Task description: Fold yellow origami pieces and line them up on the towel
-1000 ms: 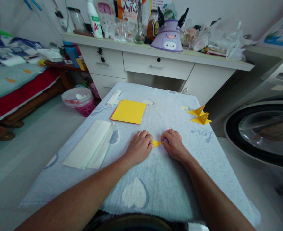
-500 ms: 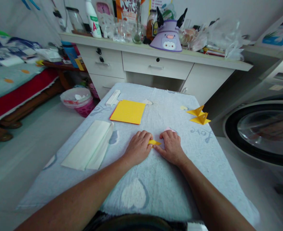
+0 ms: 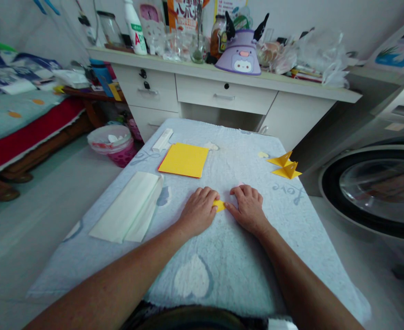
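Observation:
A small folded yellow paper piece [image 3: 219, 205] lies on the pale blue towel [image 3: 222, 256] covering the table. My left hand [image 3: 198, 211] rests on its left end with the fingers curled down onto it. My right hand [image 3: 248, 208] presses on its right side, thumb against the paper, fingers bent. Only a small yellow bit shows between the two hands. A stack of yellow square sheets [image 3: 184, 159] lies farther back. Two finished yellow folded shapes [image 3: 285, 166] sit at the right edge of the towel.
A folded white cloth [image 3: 129, 206] lies at the left of the towel, a small white box [image 3: 162, 140] at the back. A cluttered white desk [image 3: 222, 78] stands behind, a pink bin [image 3: 114, 144] and a bed to the left, a washing machine door [image 3: 377, 188] to the right.
My hands have drawn closer over the yellow paper, and less of it shows between them. My right thumb has slid left onto it.

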### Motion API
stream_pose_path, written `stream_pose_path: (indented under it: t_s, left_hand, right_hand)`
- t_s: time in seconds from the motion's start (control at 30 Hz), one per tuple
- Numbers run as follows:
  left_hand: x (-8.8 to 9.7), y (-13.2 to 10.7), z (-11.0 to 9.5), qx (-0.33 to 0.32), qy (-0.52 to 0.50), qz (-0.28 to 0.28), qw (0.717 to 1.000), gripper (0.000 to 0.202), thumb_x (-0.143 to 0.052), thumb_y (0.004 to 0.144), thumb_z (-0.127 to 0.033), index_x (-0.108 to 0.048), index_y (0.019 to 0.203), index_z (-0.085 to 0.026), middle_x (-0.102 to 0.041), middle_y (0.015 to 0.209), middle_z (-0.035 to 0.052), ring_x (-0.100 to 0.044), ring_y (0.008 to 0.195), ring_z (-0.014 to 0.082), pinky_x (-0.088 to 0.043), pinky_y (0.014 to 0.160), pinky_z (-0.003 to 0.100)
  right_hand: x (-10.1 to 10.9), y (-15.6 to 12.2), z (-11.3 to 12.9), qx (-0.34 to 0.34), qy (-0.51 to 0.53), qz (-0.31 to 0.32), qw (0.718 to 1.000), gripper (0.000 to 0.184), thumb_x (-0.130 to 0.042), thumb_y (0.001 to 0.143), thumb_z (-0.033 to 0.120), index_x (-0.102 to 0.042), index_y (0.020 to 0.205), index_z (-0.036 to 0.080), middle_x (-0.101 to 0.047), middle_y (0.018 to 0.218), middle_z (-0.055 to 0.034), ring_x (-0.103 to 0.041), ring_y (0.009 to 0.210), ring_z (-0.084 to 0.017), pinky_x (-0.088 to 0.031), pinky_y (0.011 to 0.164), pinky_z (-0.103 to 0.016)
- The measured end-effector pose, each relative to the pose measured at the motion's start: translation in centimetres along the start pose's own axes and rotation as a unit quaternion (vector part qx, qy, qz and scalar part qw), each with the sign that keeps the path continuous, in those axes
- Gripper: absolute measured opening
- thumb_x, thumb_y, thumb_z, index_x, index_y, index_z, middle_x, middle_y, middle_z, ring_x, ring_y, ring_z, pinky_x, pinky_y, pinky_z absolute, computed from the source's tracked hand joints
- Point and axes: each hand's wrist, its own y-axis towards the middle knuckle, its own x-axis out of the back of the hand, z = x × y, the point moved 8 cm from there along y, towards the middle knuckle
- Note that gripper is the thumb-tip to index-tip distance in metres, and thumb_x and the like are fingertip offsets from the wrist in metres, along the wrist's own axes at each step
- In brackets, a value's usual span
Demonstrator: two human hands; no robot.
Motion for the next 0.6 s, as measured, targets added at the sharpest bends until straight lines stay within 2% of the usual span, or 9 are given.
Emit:
stream_pose_path:
  t_s: [0.13,0.27,0.37,0.5,0.6]
  left_hand:
    - [0.0,0.0,0.0,0.000,0.000,-0.001,1.000,0.015,-0.051,0.085,-0.013,-0.050,0.096,-0.022,-0.056,0.104,0.0044,-0.048,0.100,0.0232,-0.040,0.090,0.038]
    - [0.0,-0.1,0.1,0.006,-0.003,0.009,1.000,0.014,-0.054,0.085,-0.016,-0.051,0.097,-0.023,-0.058,0.104,0.0040,-0.049,0.102,0.0232,-0.040,0.091,0.038]
    - [0.5,-0.3,0.5,0.022,0.014,-0.009,1.000,0.023,-0.060,0.083,-0.021,-0.053,0.104,-0.023,-0.058,0.114,0.0048,-0.048,0.108,0.0250,-0.038,0.094,0.041]
    - [1.1,-0.5,1.2,0.035,0.048,-0.040,0.997,0.042,-0.067,0.080,-0.028,-0.050,0.119,-0.026,-0.050,0.135,0.0065,-0.041,0.124,0.0293,-0.034,0.100,0.047]
    - [0.9,-0.3,1.3,0.014,0.044,-0.014,0.999,0.039,-0.066,0.081,-0.029,-0.053,0.117,-0.023,-0.055,0.127,0.0073,-0.046,0.118,0.0276,-0.037,0.099,0.044]
  right_hand:
    - [0.0,0.3,-1.0,-0.005,0.000,-0.006,1.000,0.034,-0.056,0.087,0.049,-0.058,0.111,0.025,-0.054,0.118,-0.0104,-0.046,0.105,-0.030,-0.034,0.089,-0.046]
    - [0.4,0.4,-1.9,-0.027,0.032,-0.012,0.999,0.021,-0.050,0.091,0.037,-0.060,0.104,0.023,-0.057,0.110,-0.0094,-0.048,0.102,-0.028,-0.035,0.086,-0.043]
    - [0.9,0.4,-1.8,-0.028,0.078,-0.012,0.997,0.020,-0.045,0.092,0.030,-0.062,0.099,0.024,-0.059,0.106,-0.0084,-0.048,0.099,-0.026,-0.035,0.086,-0.042]
    - [1.2,0.0,-0.3,0.028,0.118,0.019,0.992,0.019,-0.053,0.081,0.021,-0.062,0.097,0.023,-0.057,0.107,-0.0077,-0.046,0.104,-0.026,-0.035,0.091,-0.042]
    - [1.2,-0.3,0.7,0.061,0.125,0.044,0.989,0.028,-0.059,0.071,0.019,-0.060,0.099,0.022,-0.055,0.110,-0.0075,-0.044,0.109,-0.027,-0.033,0.096,-0.044]
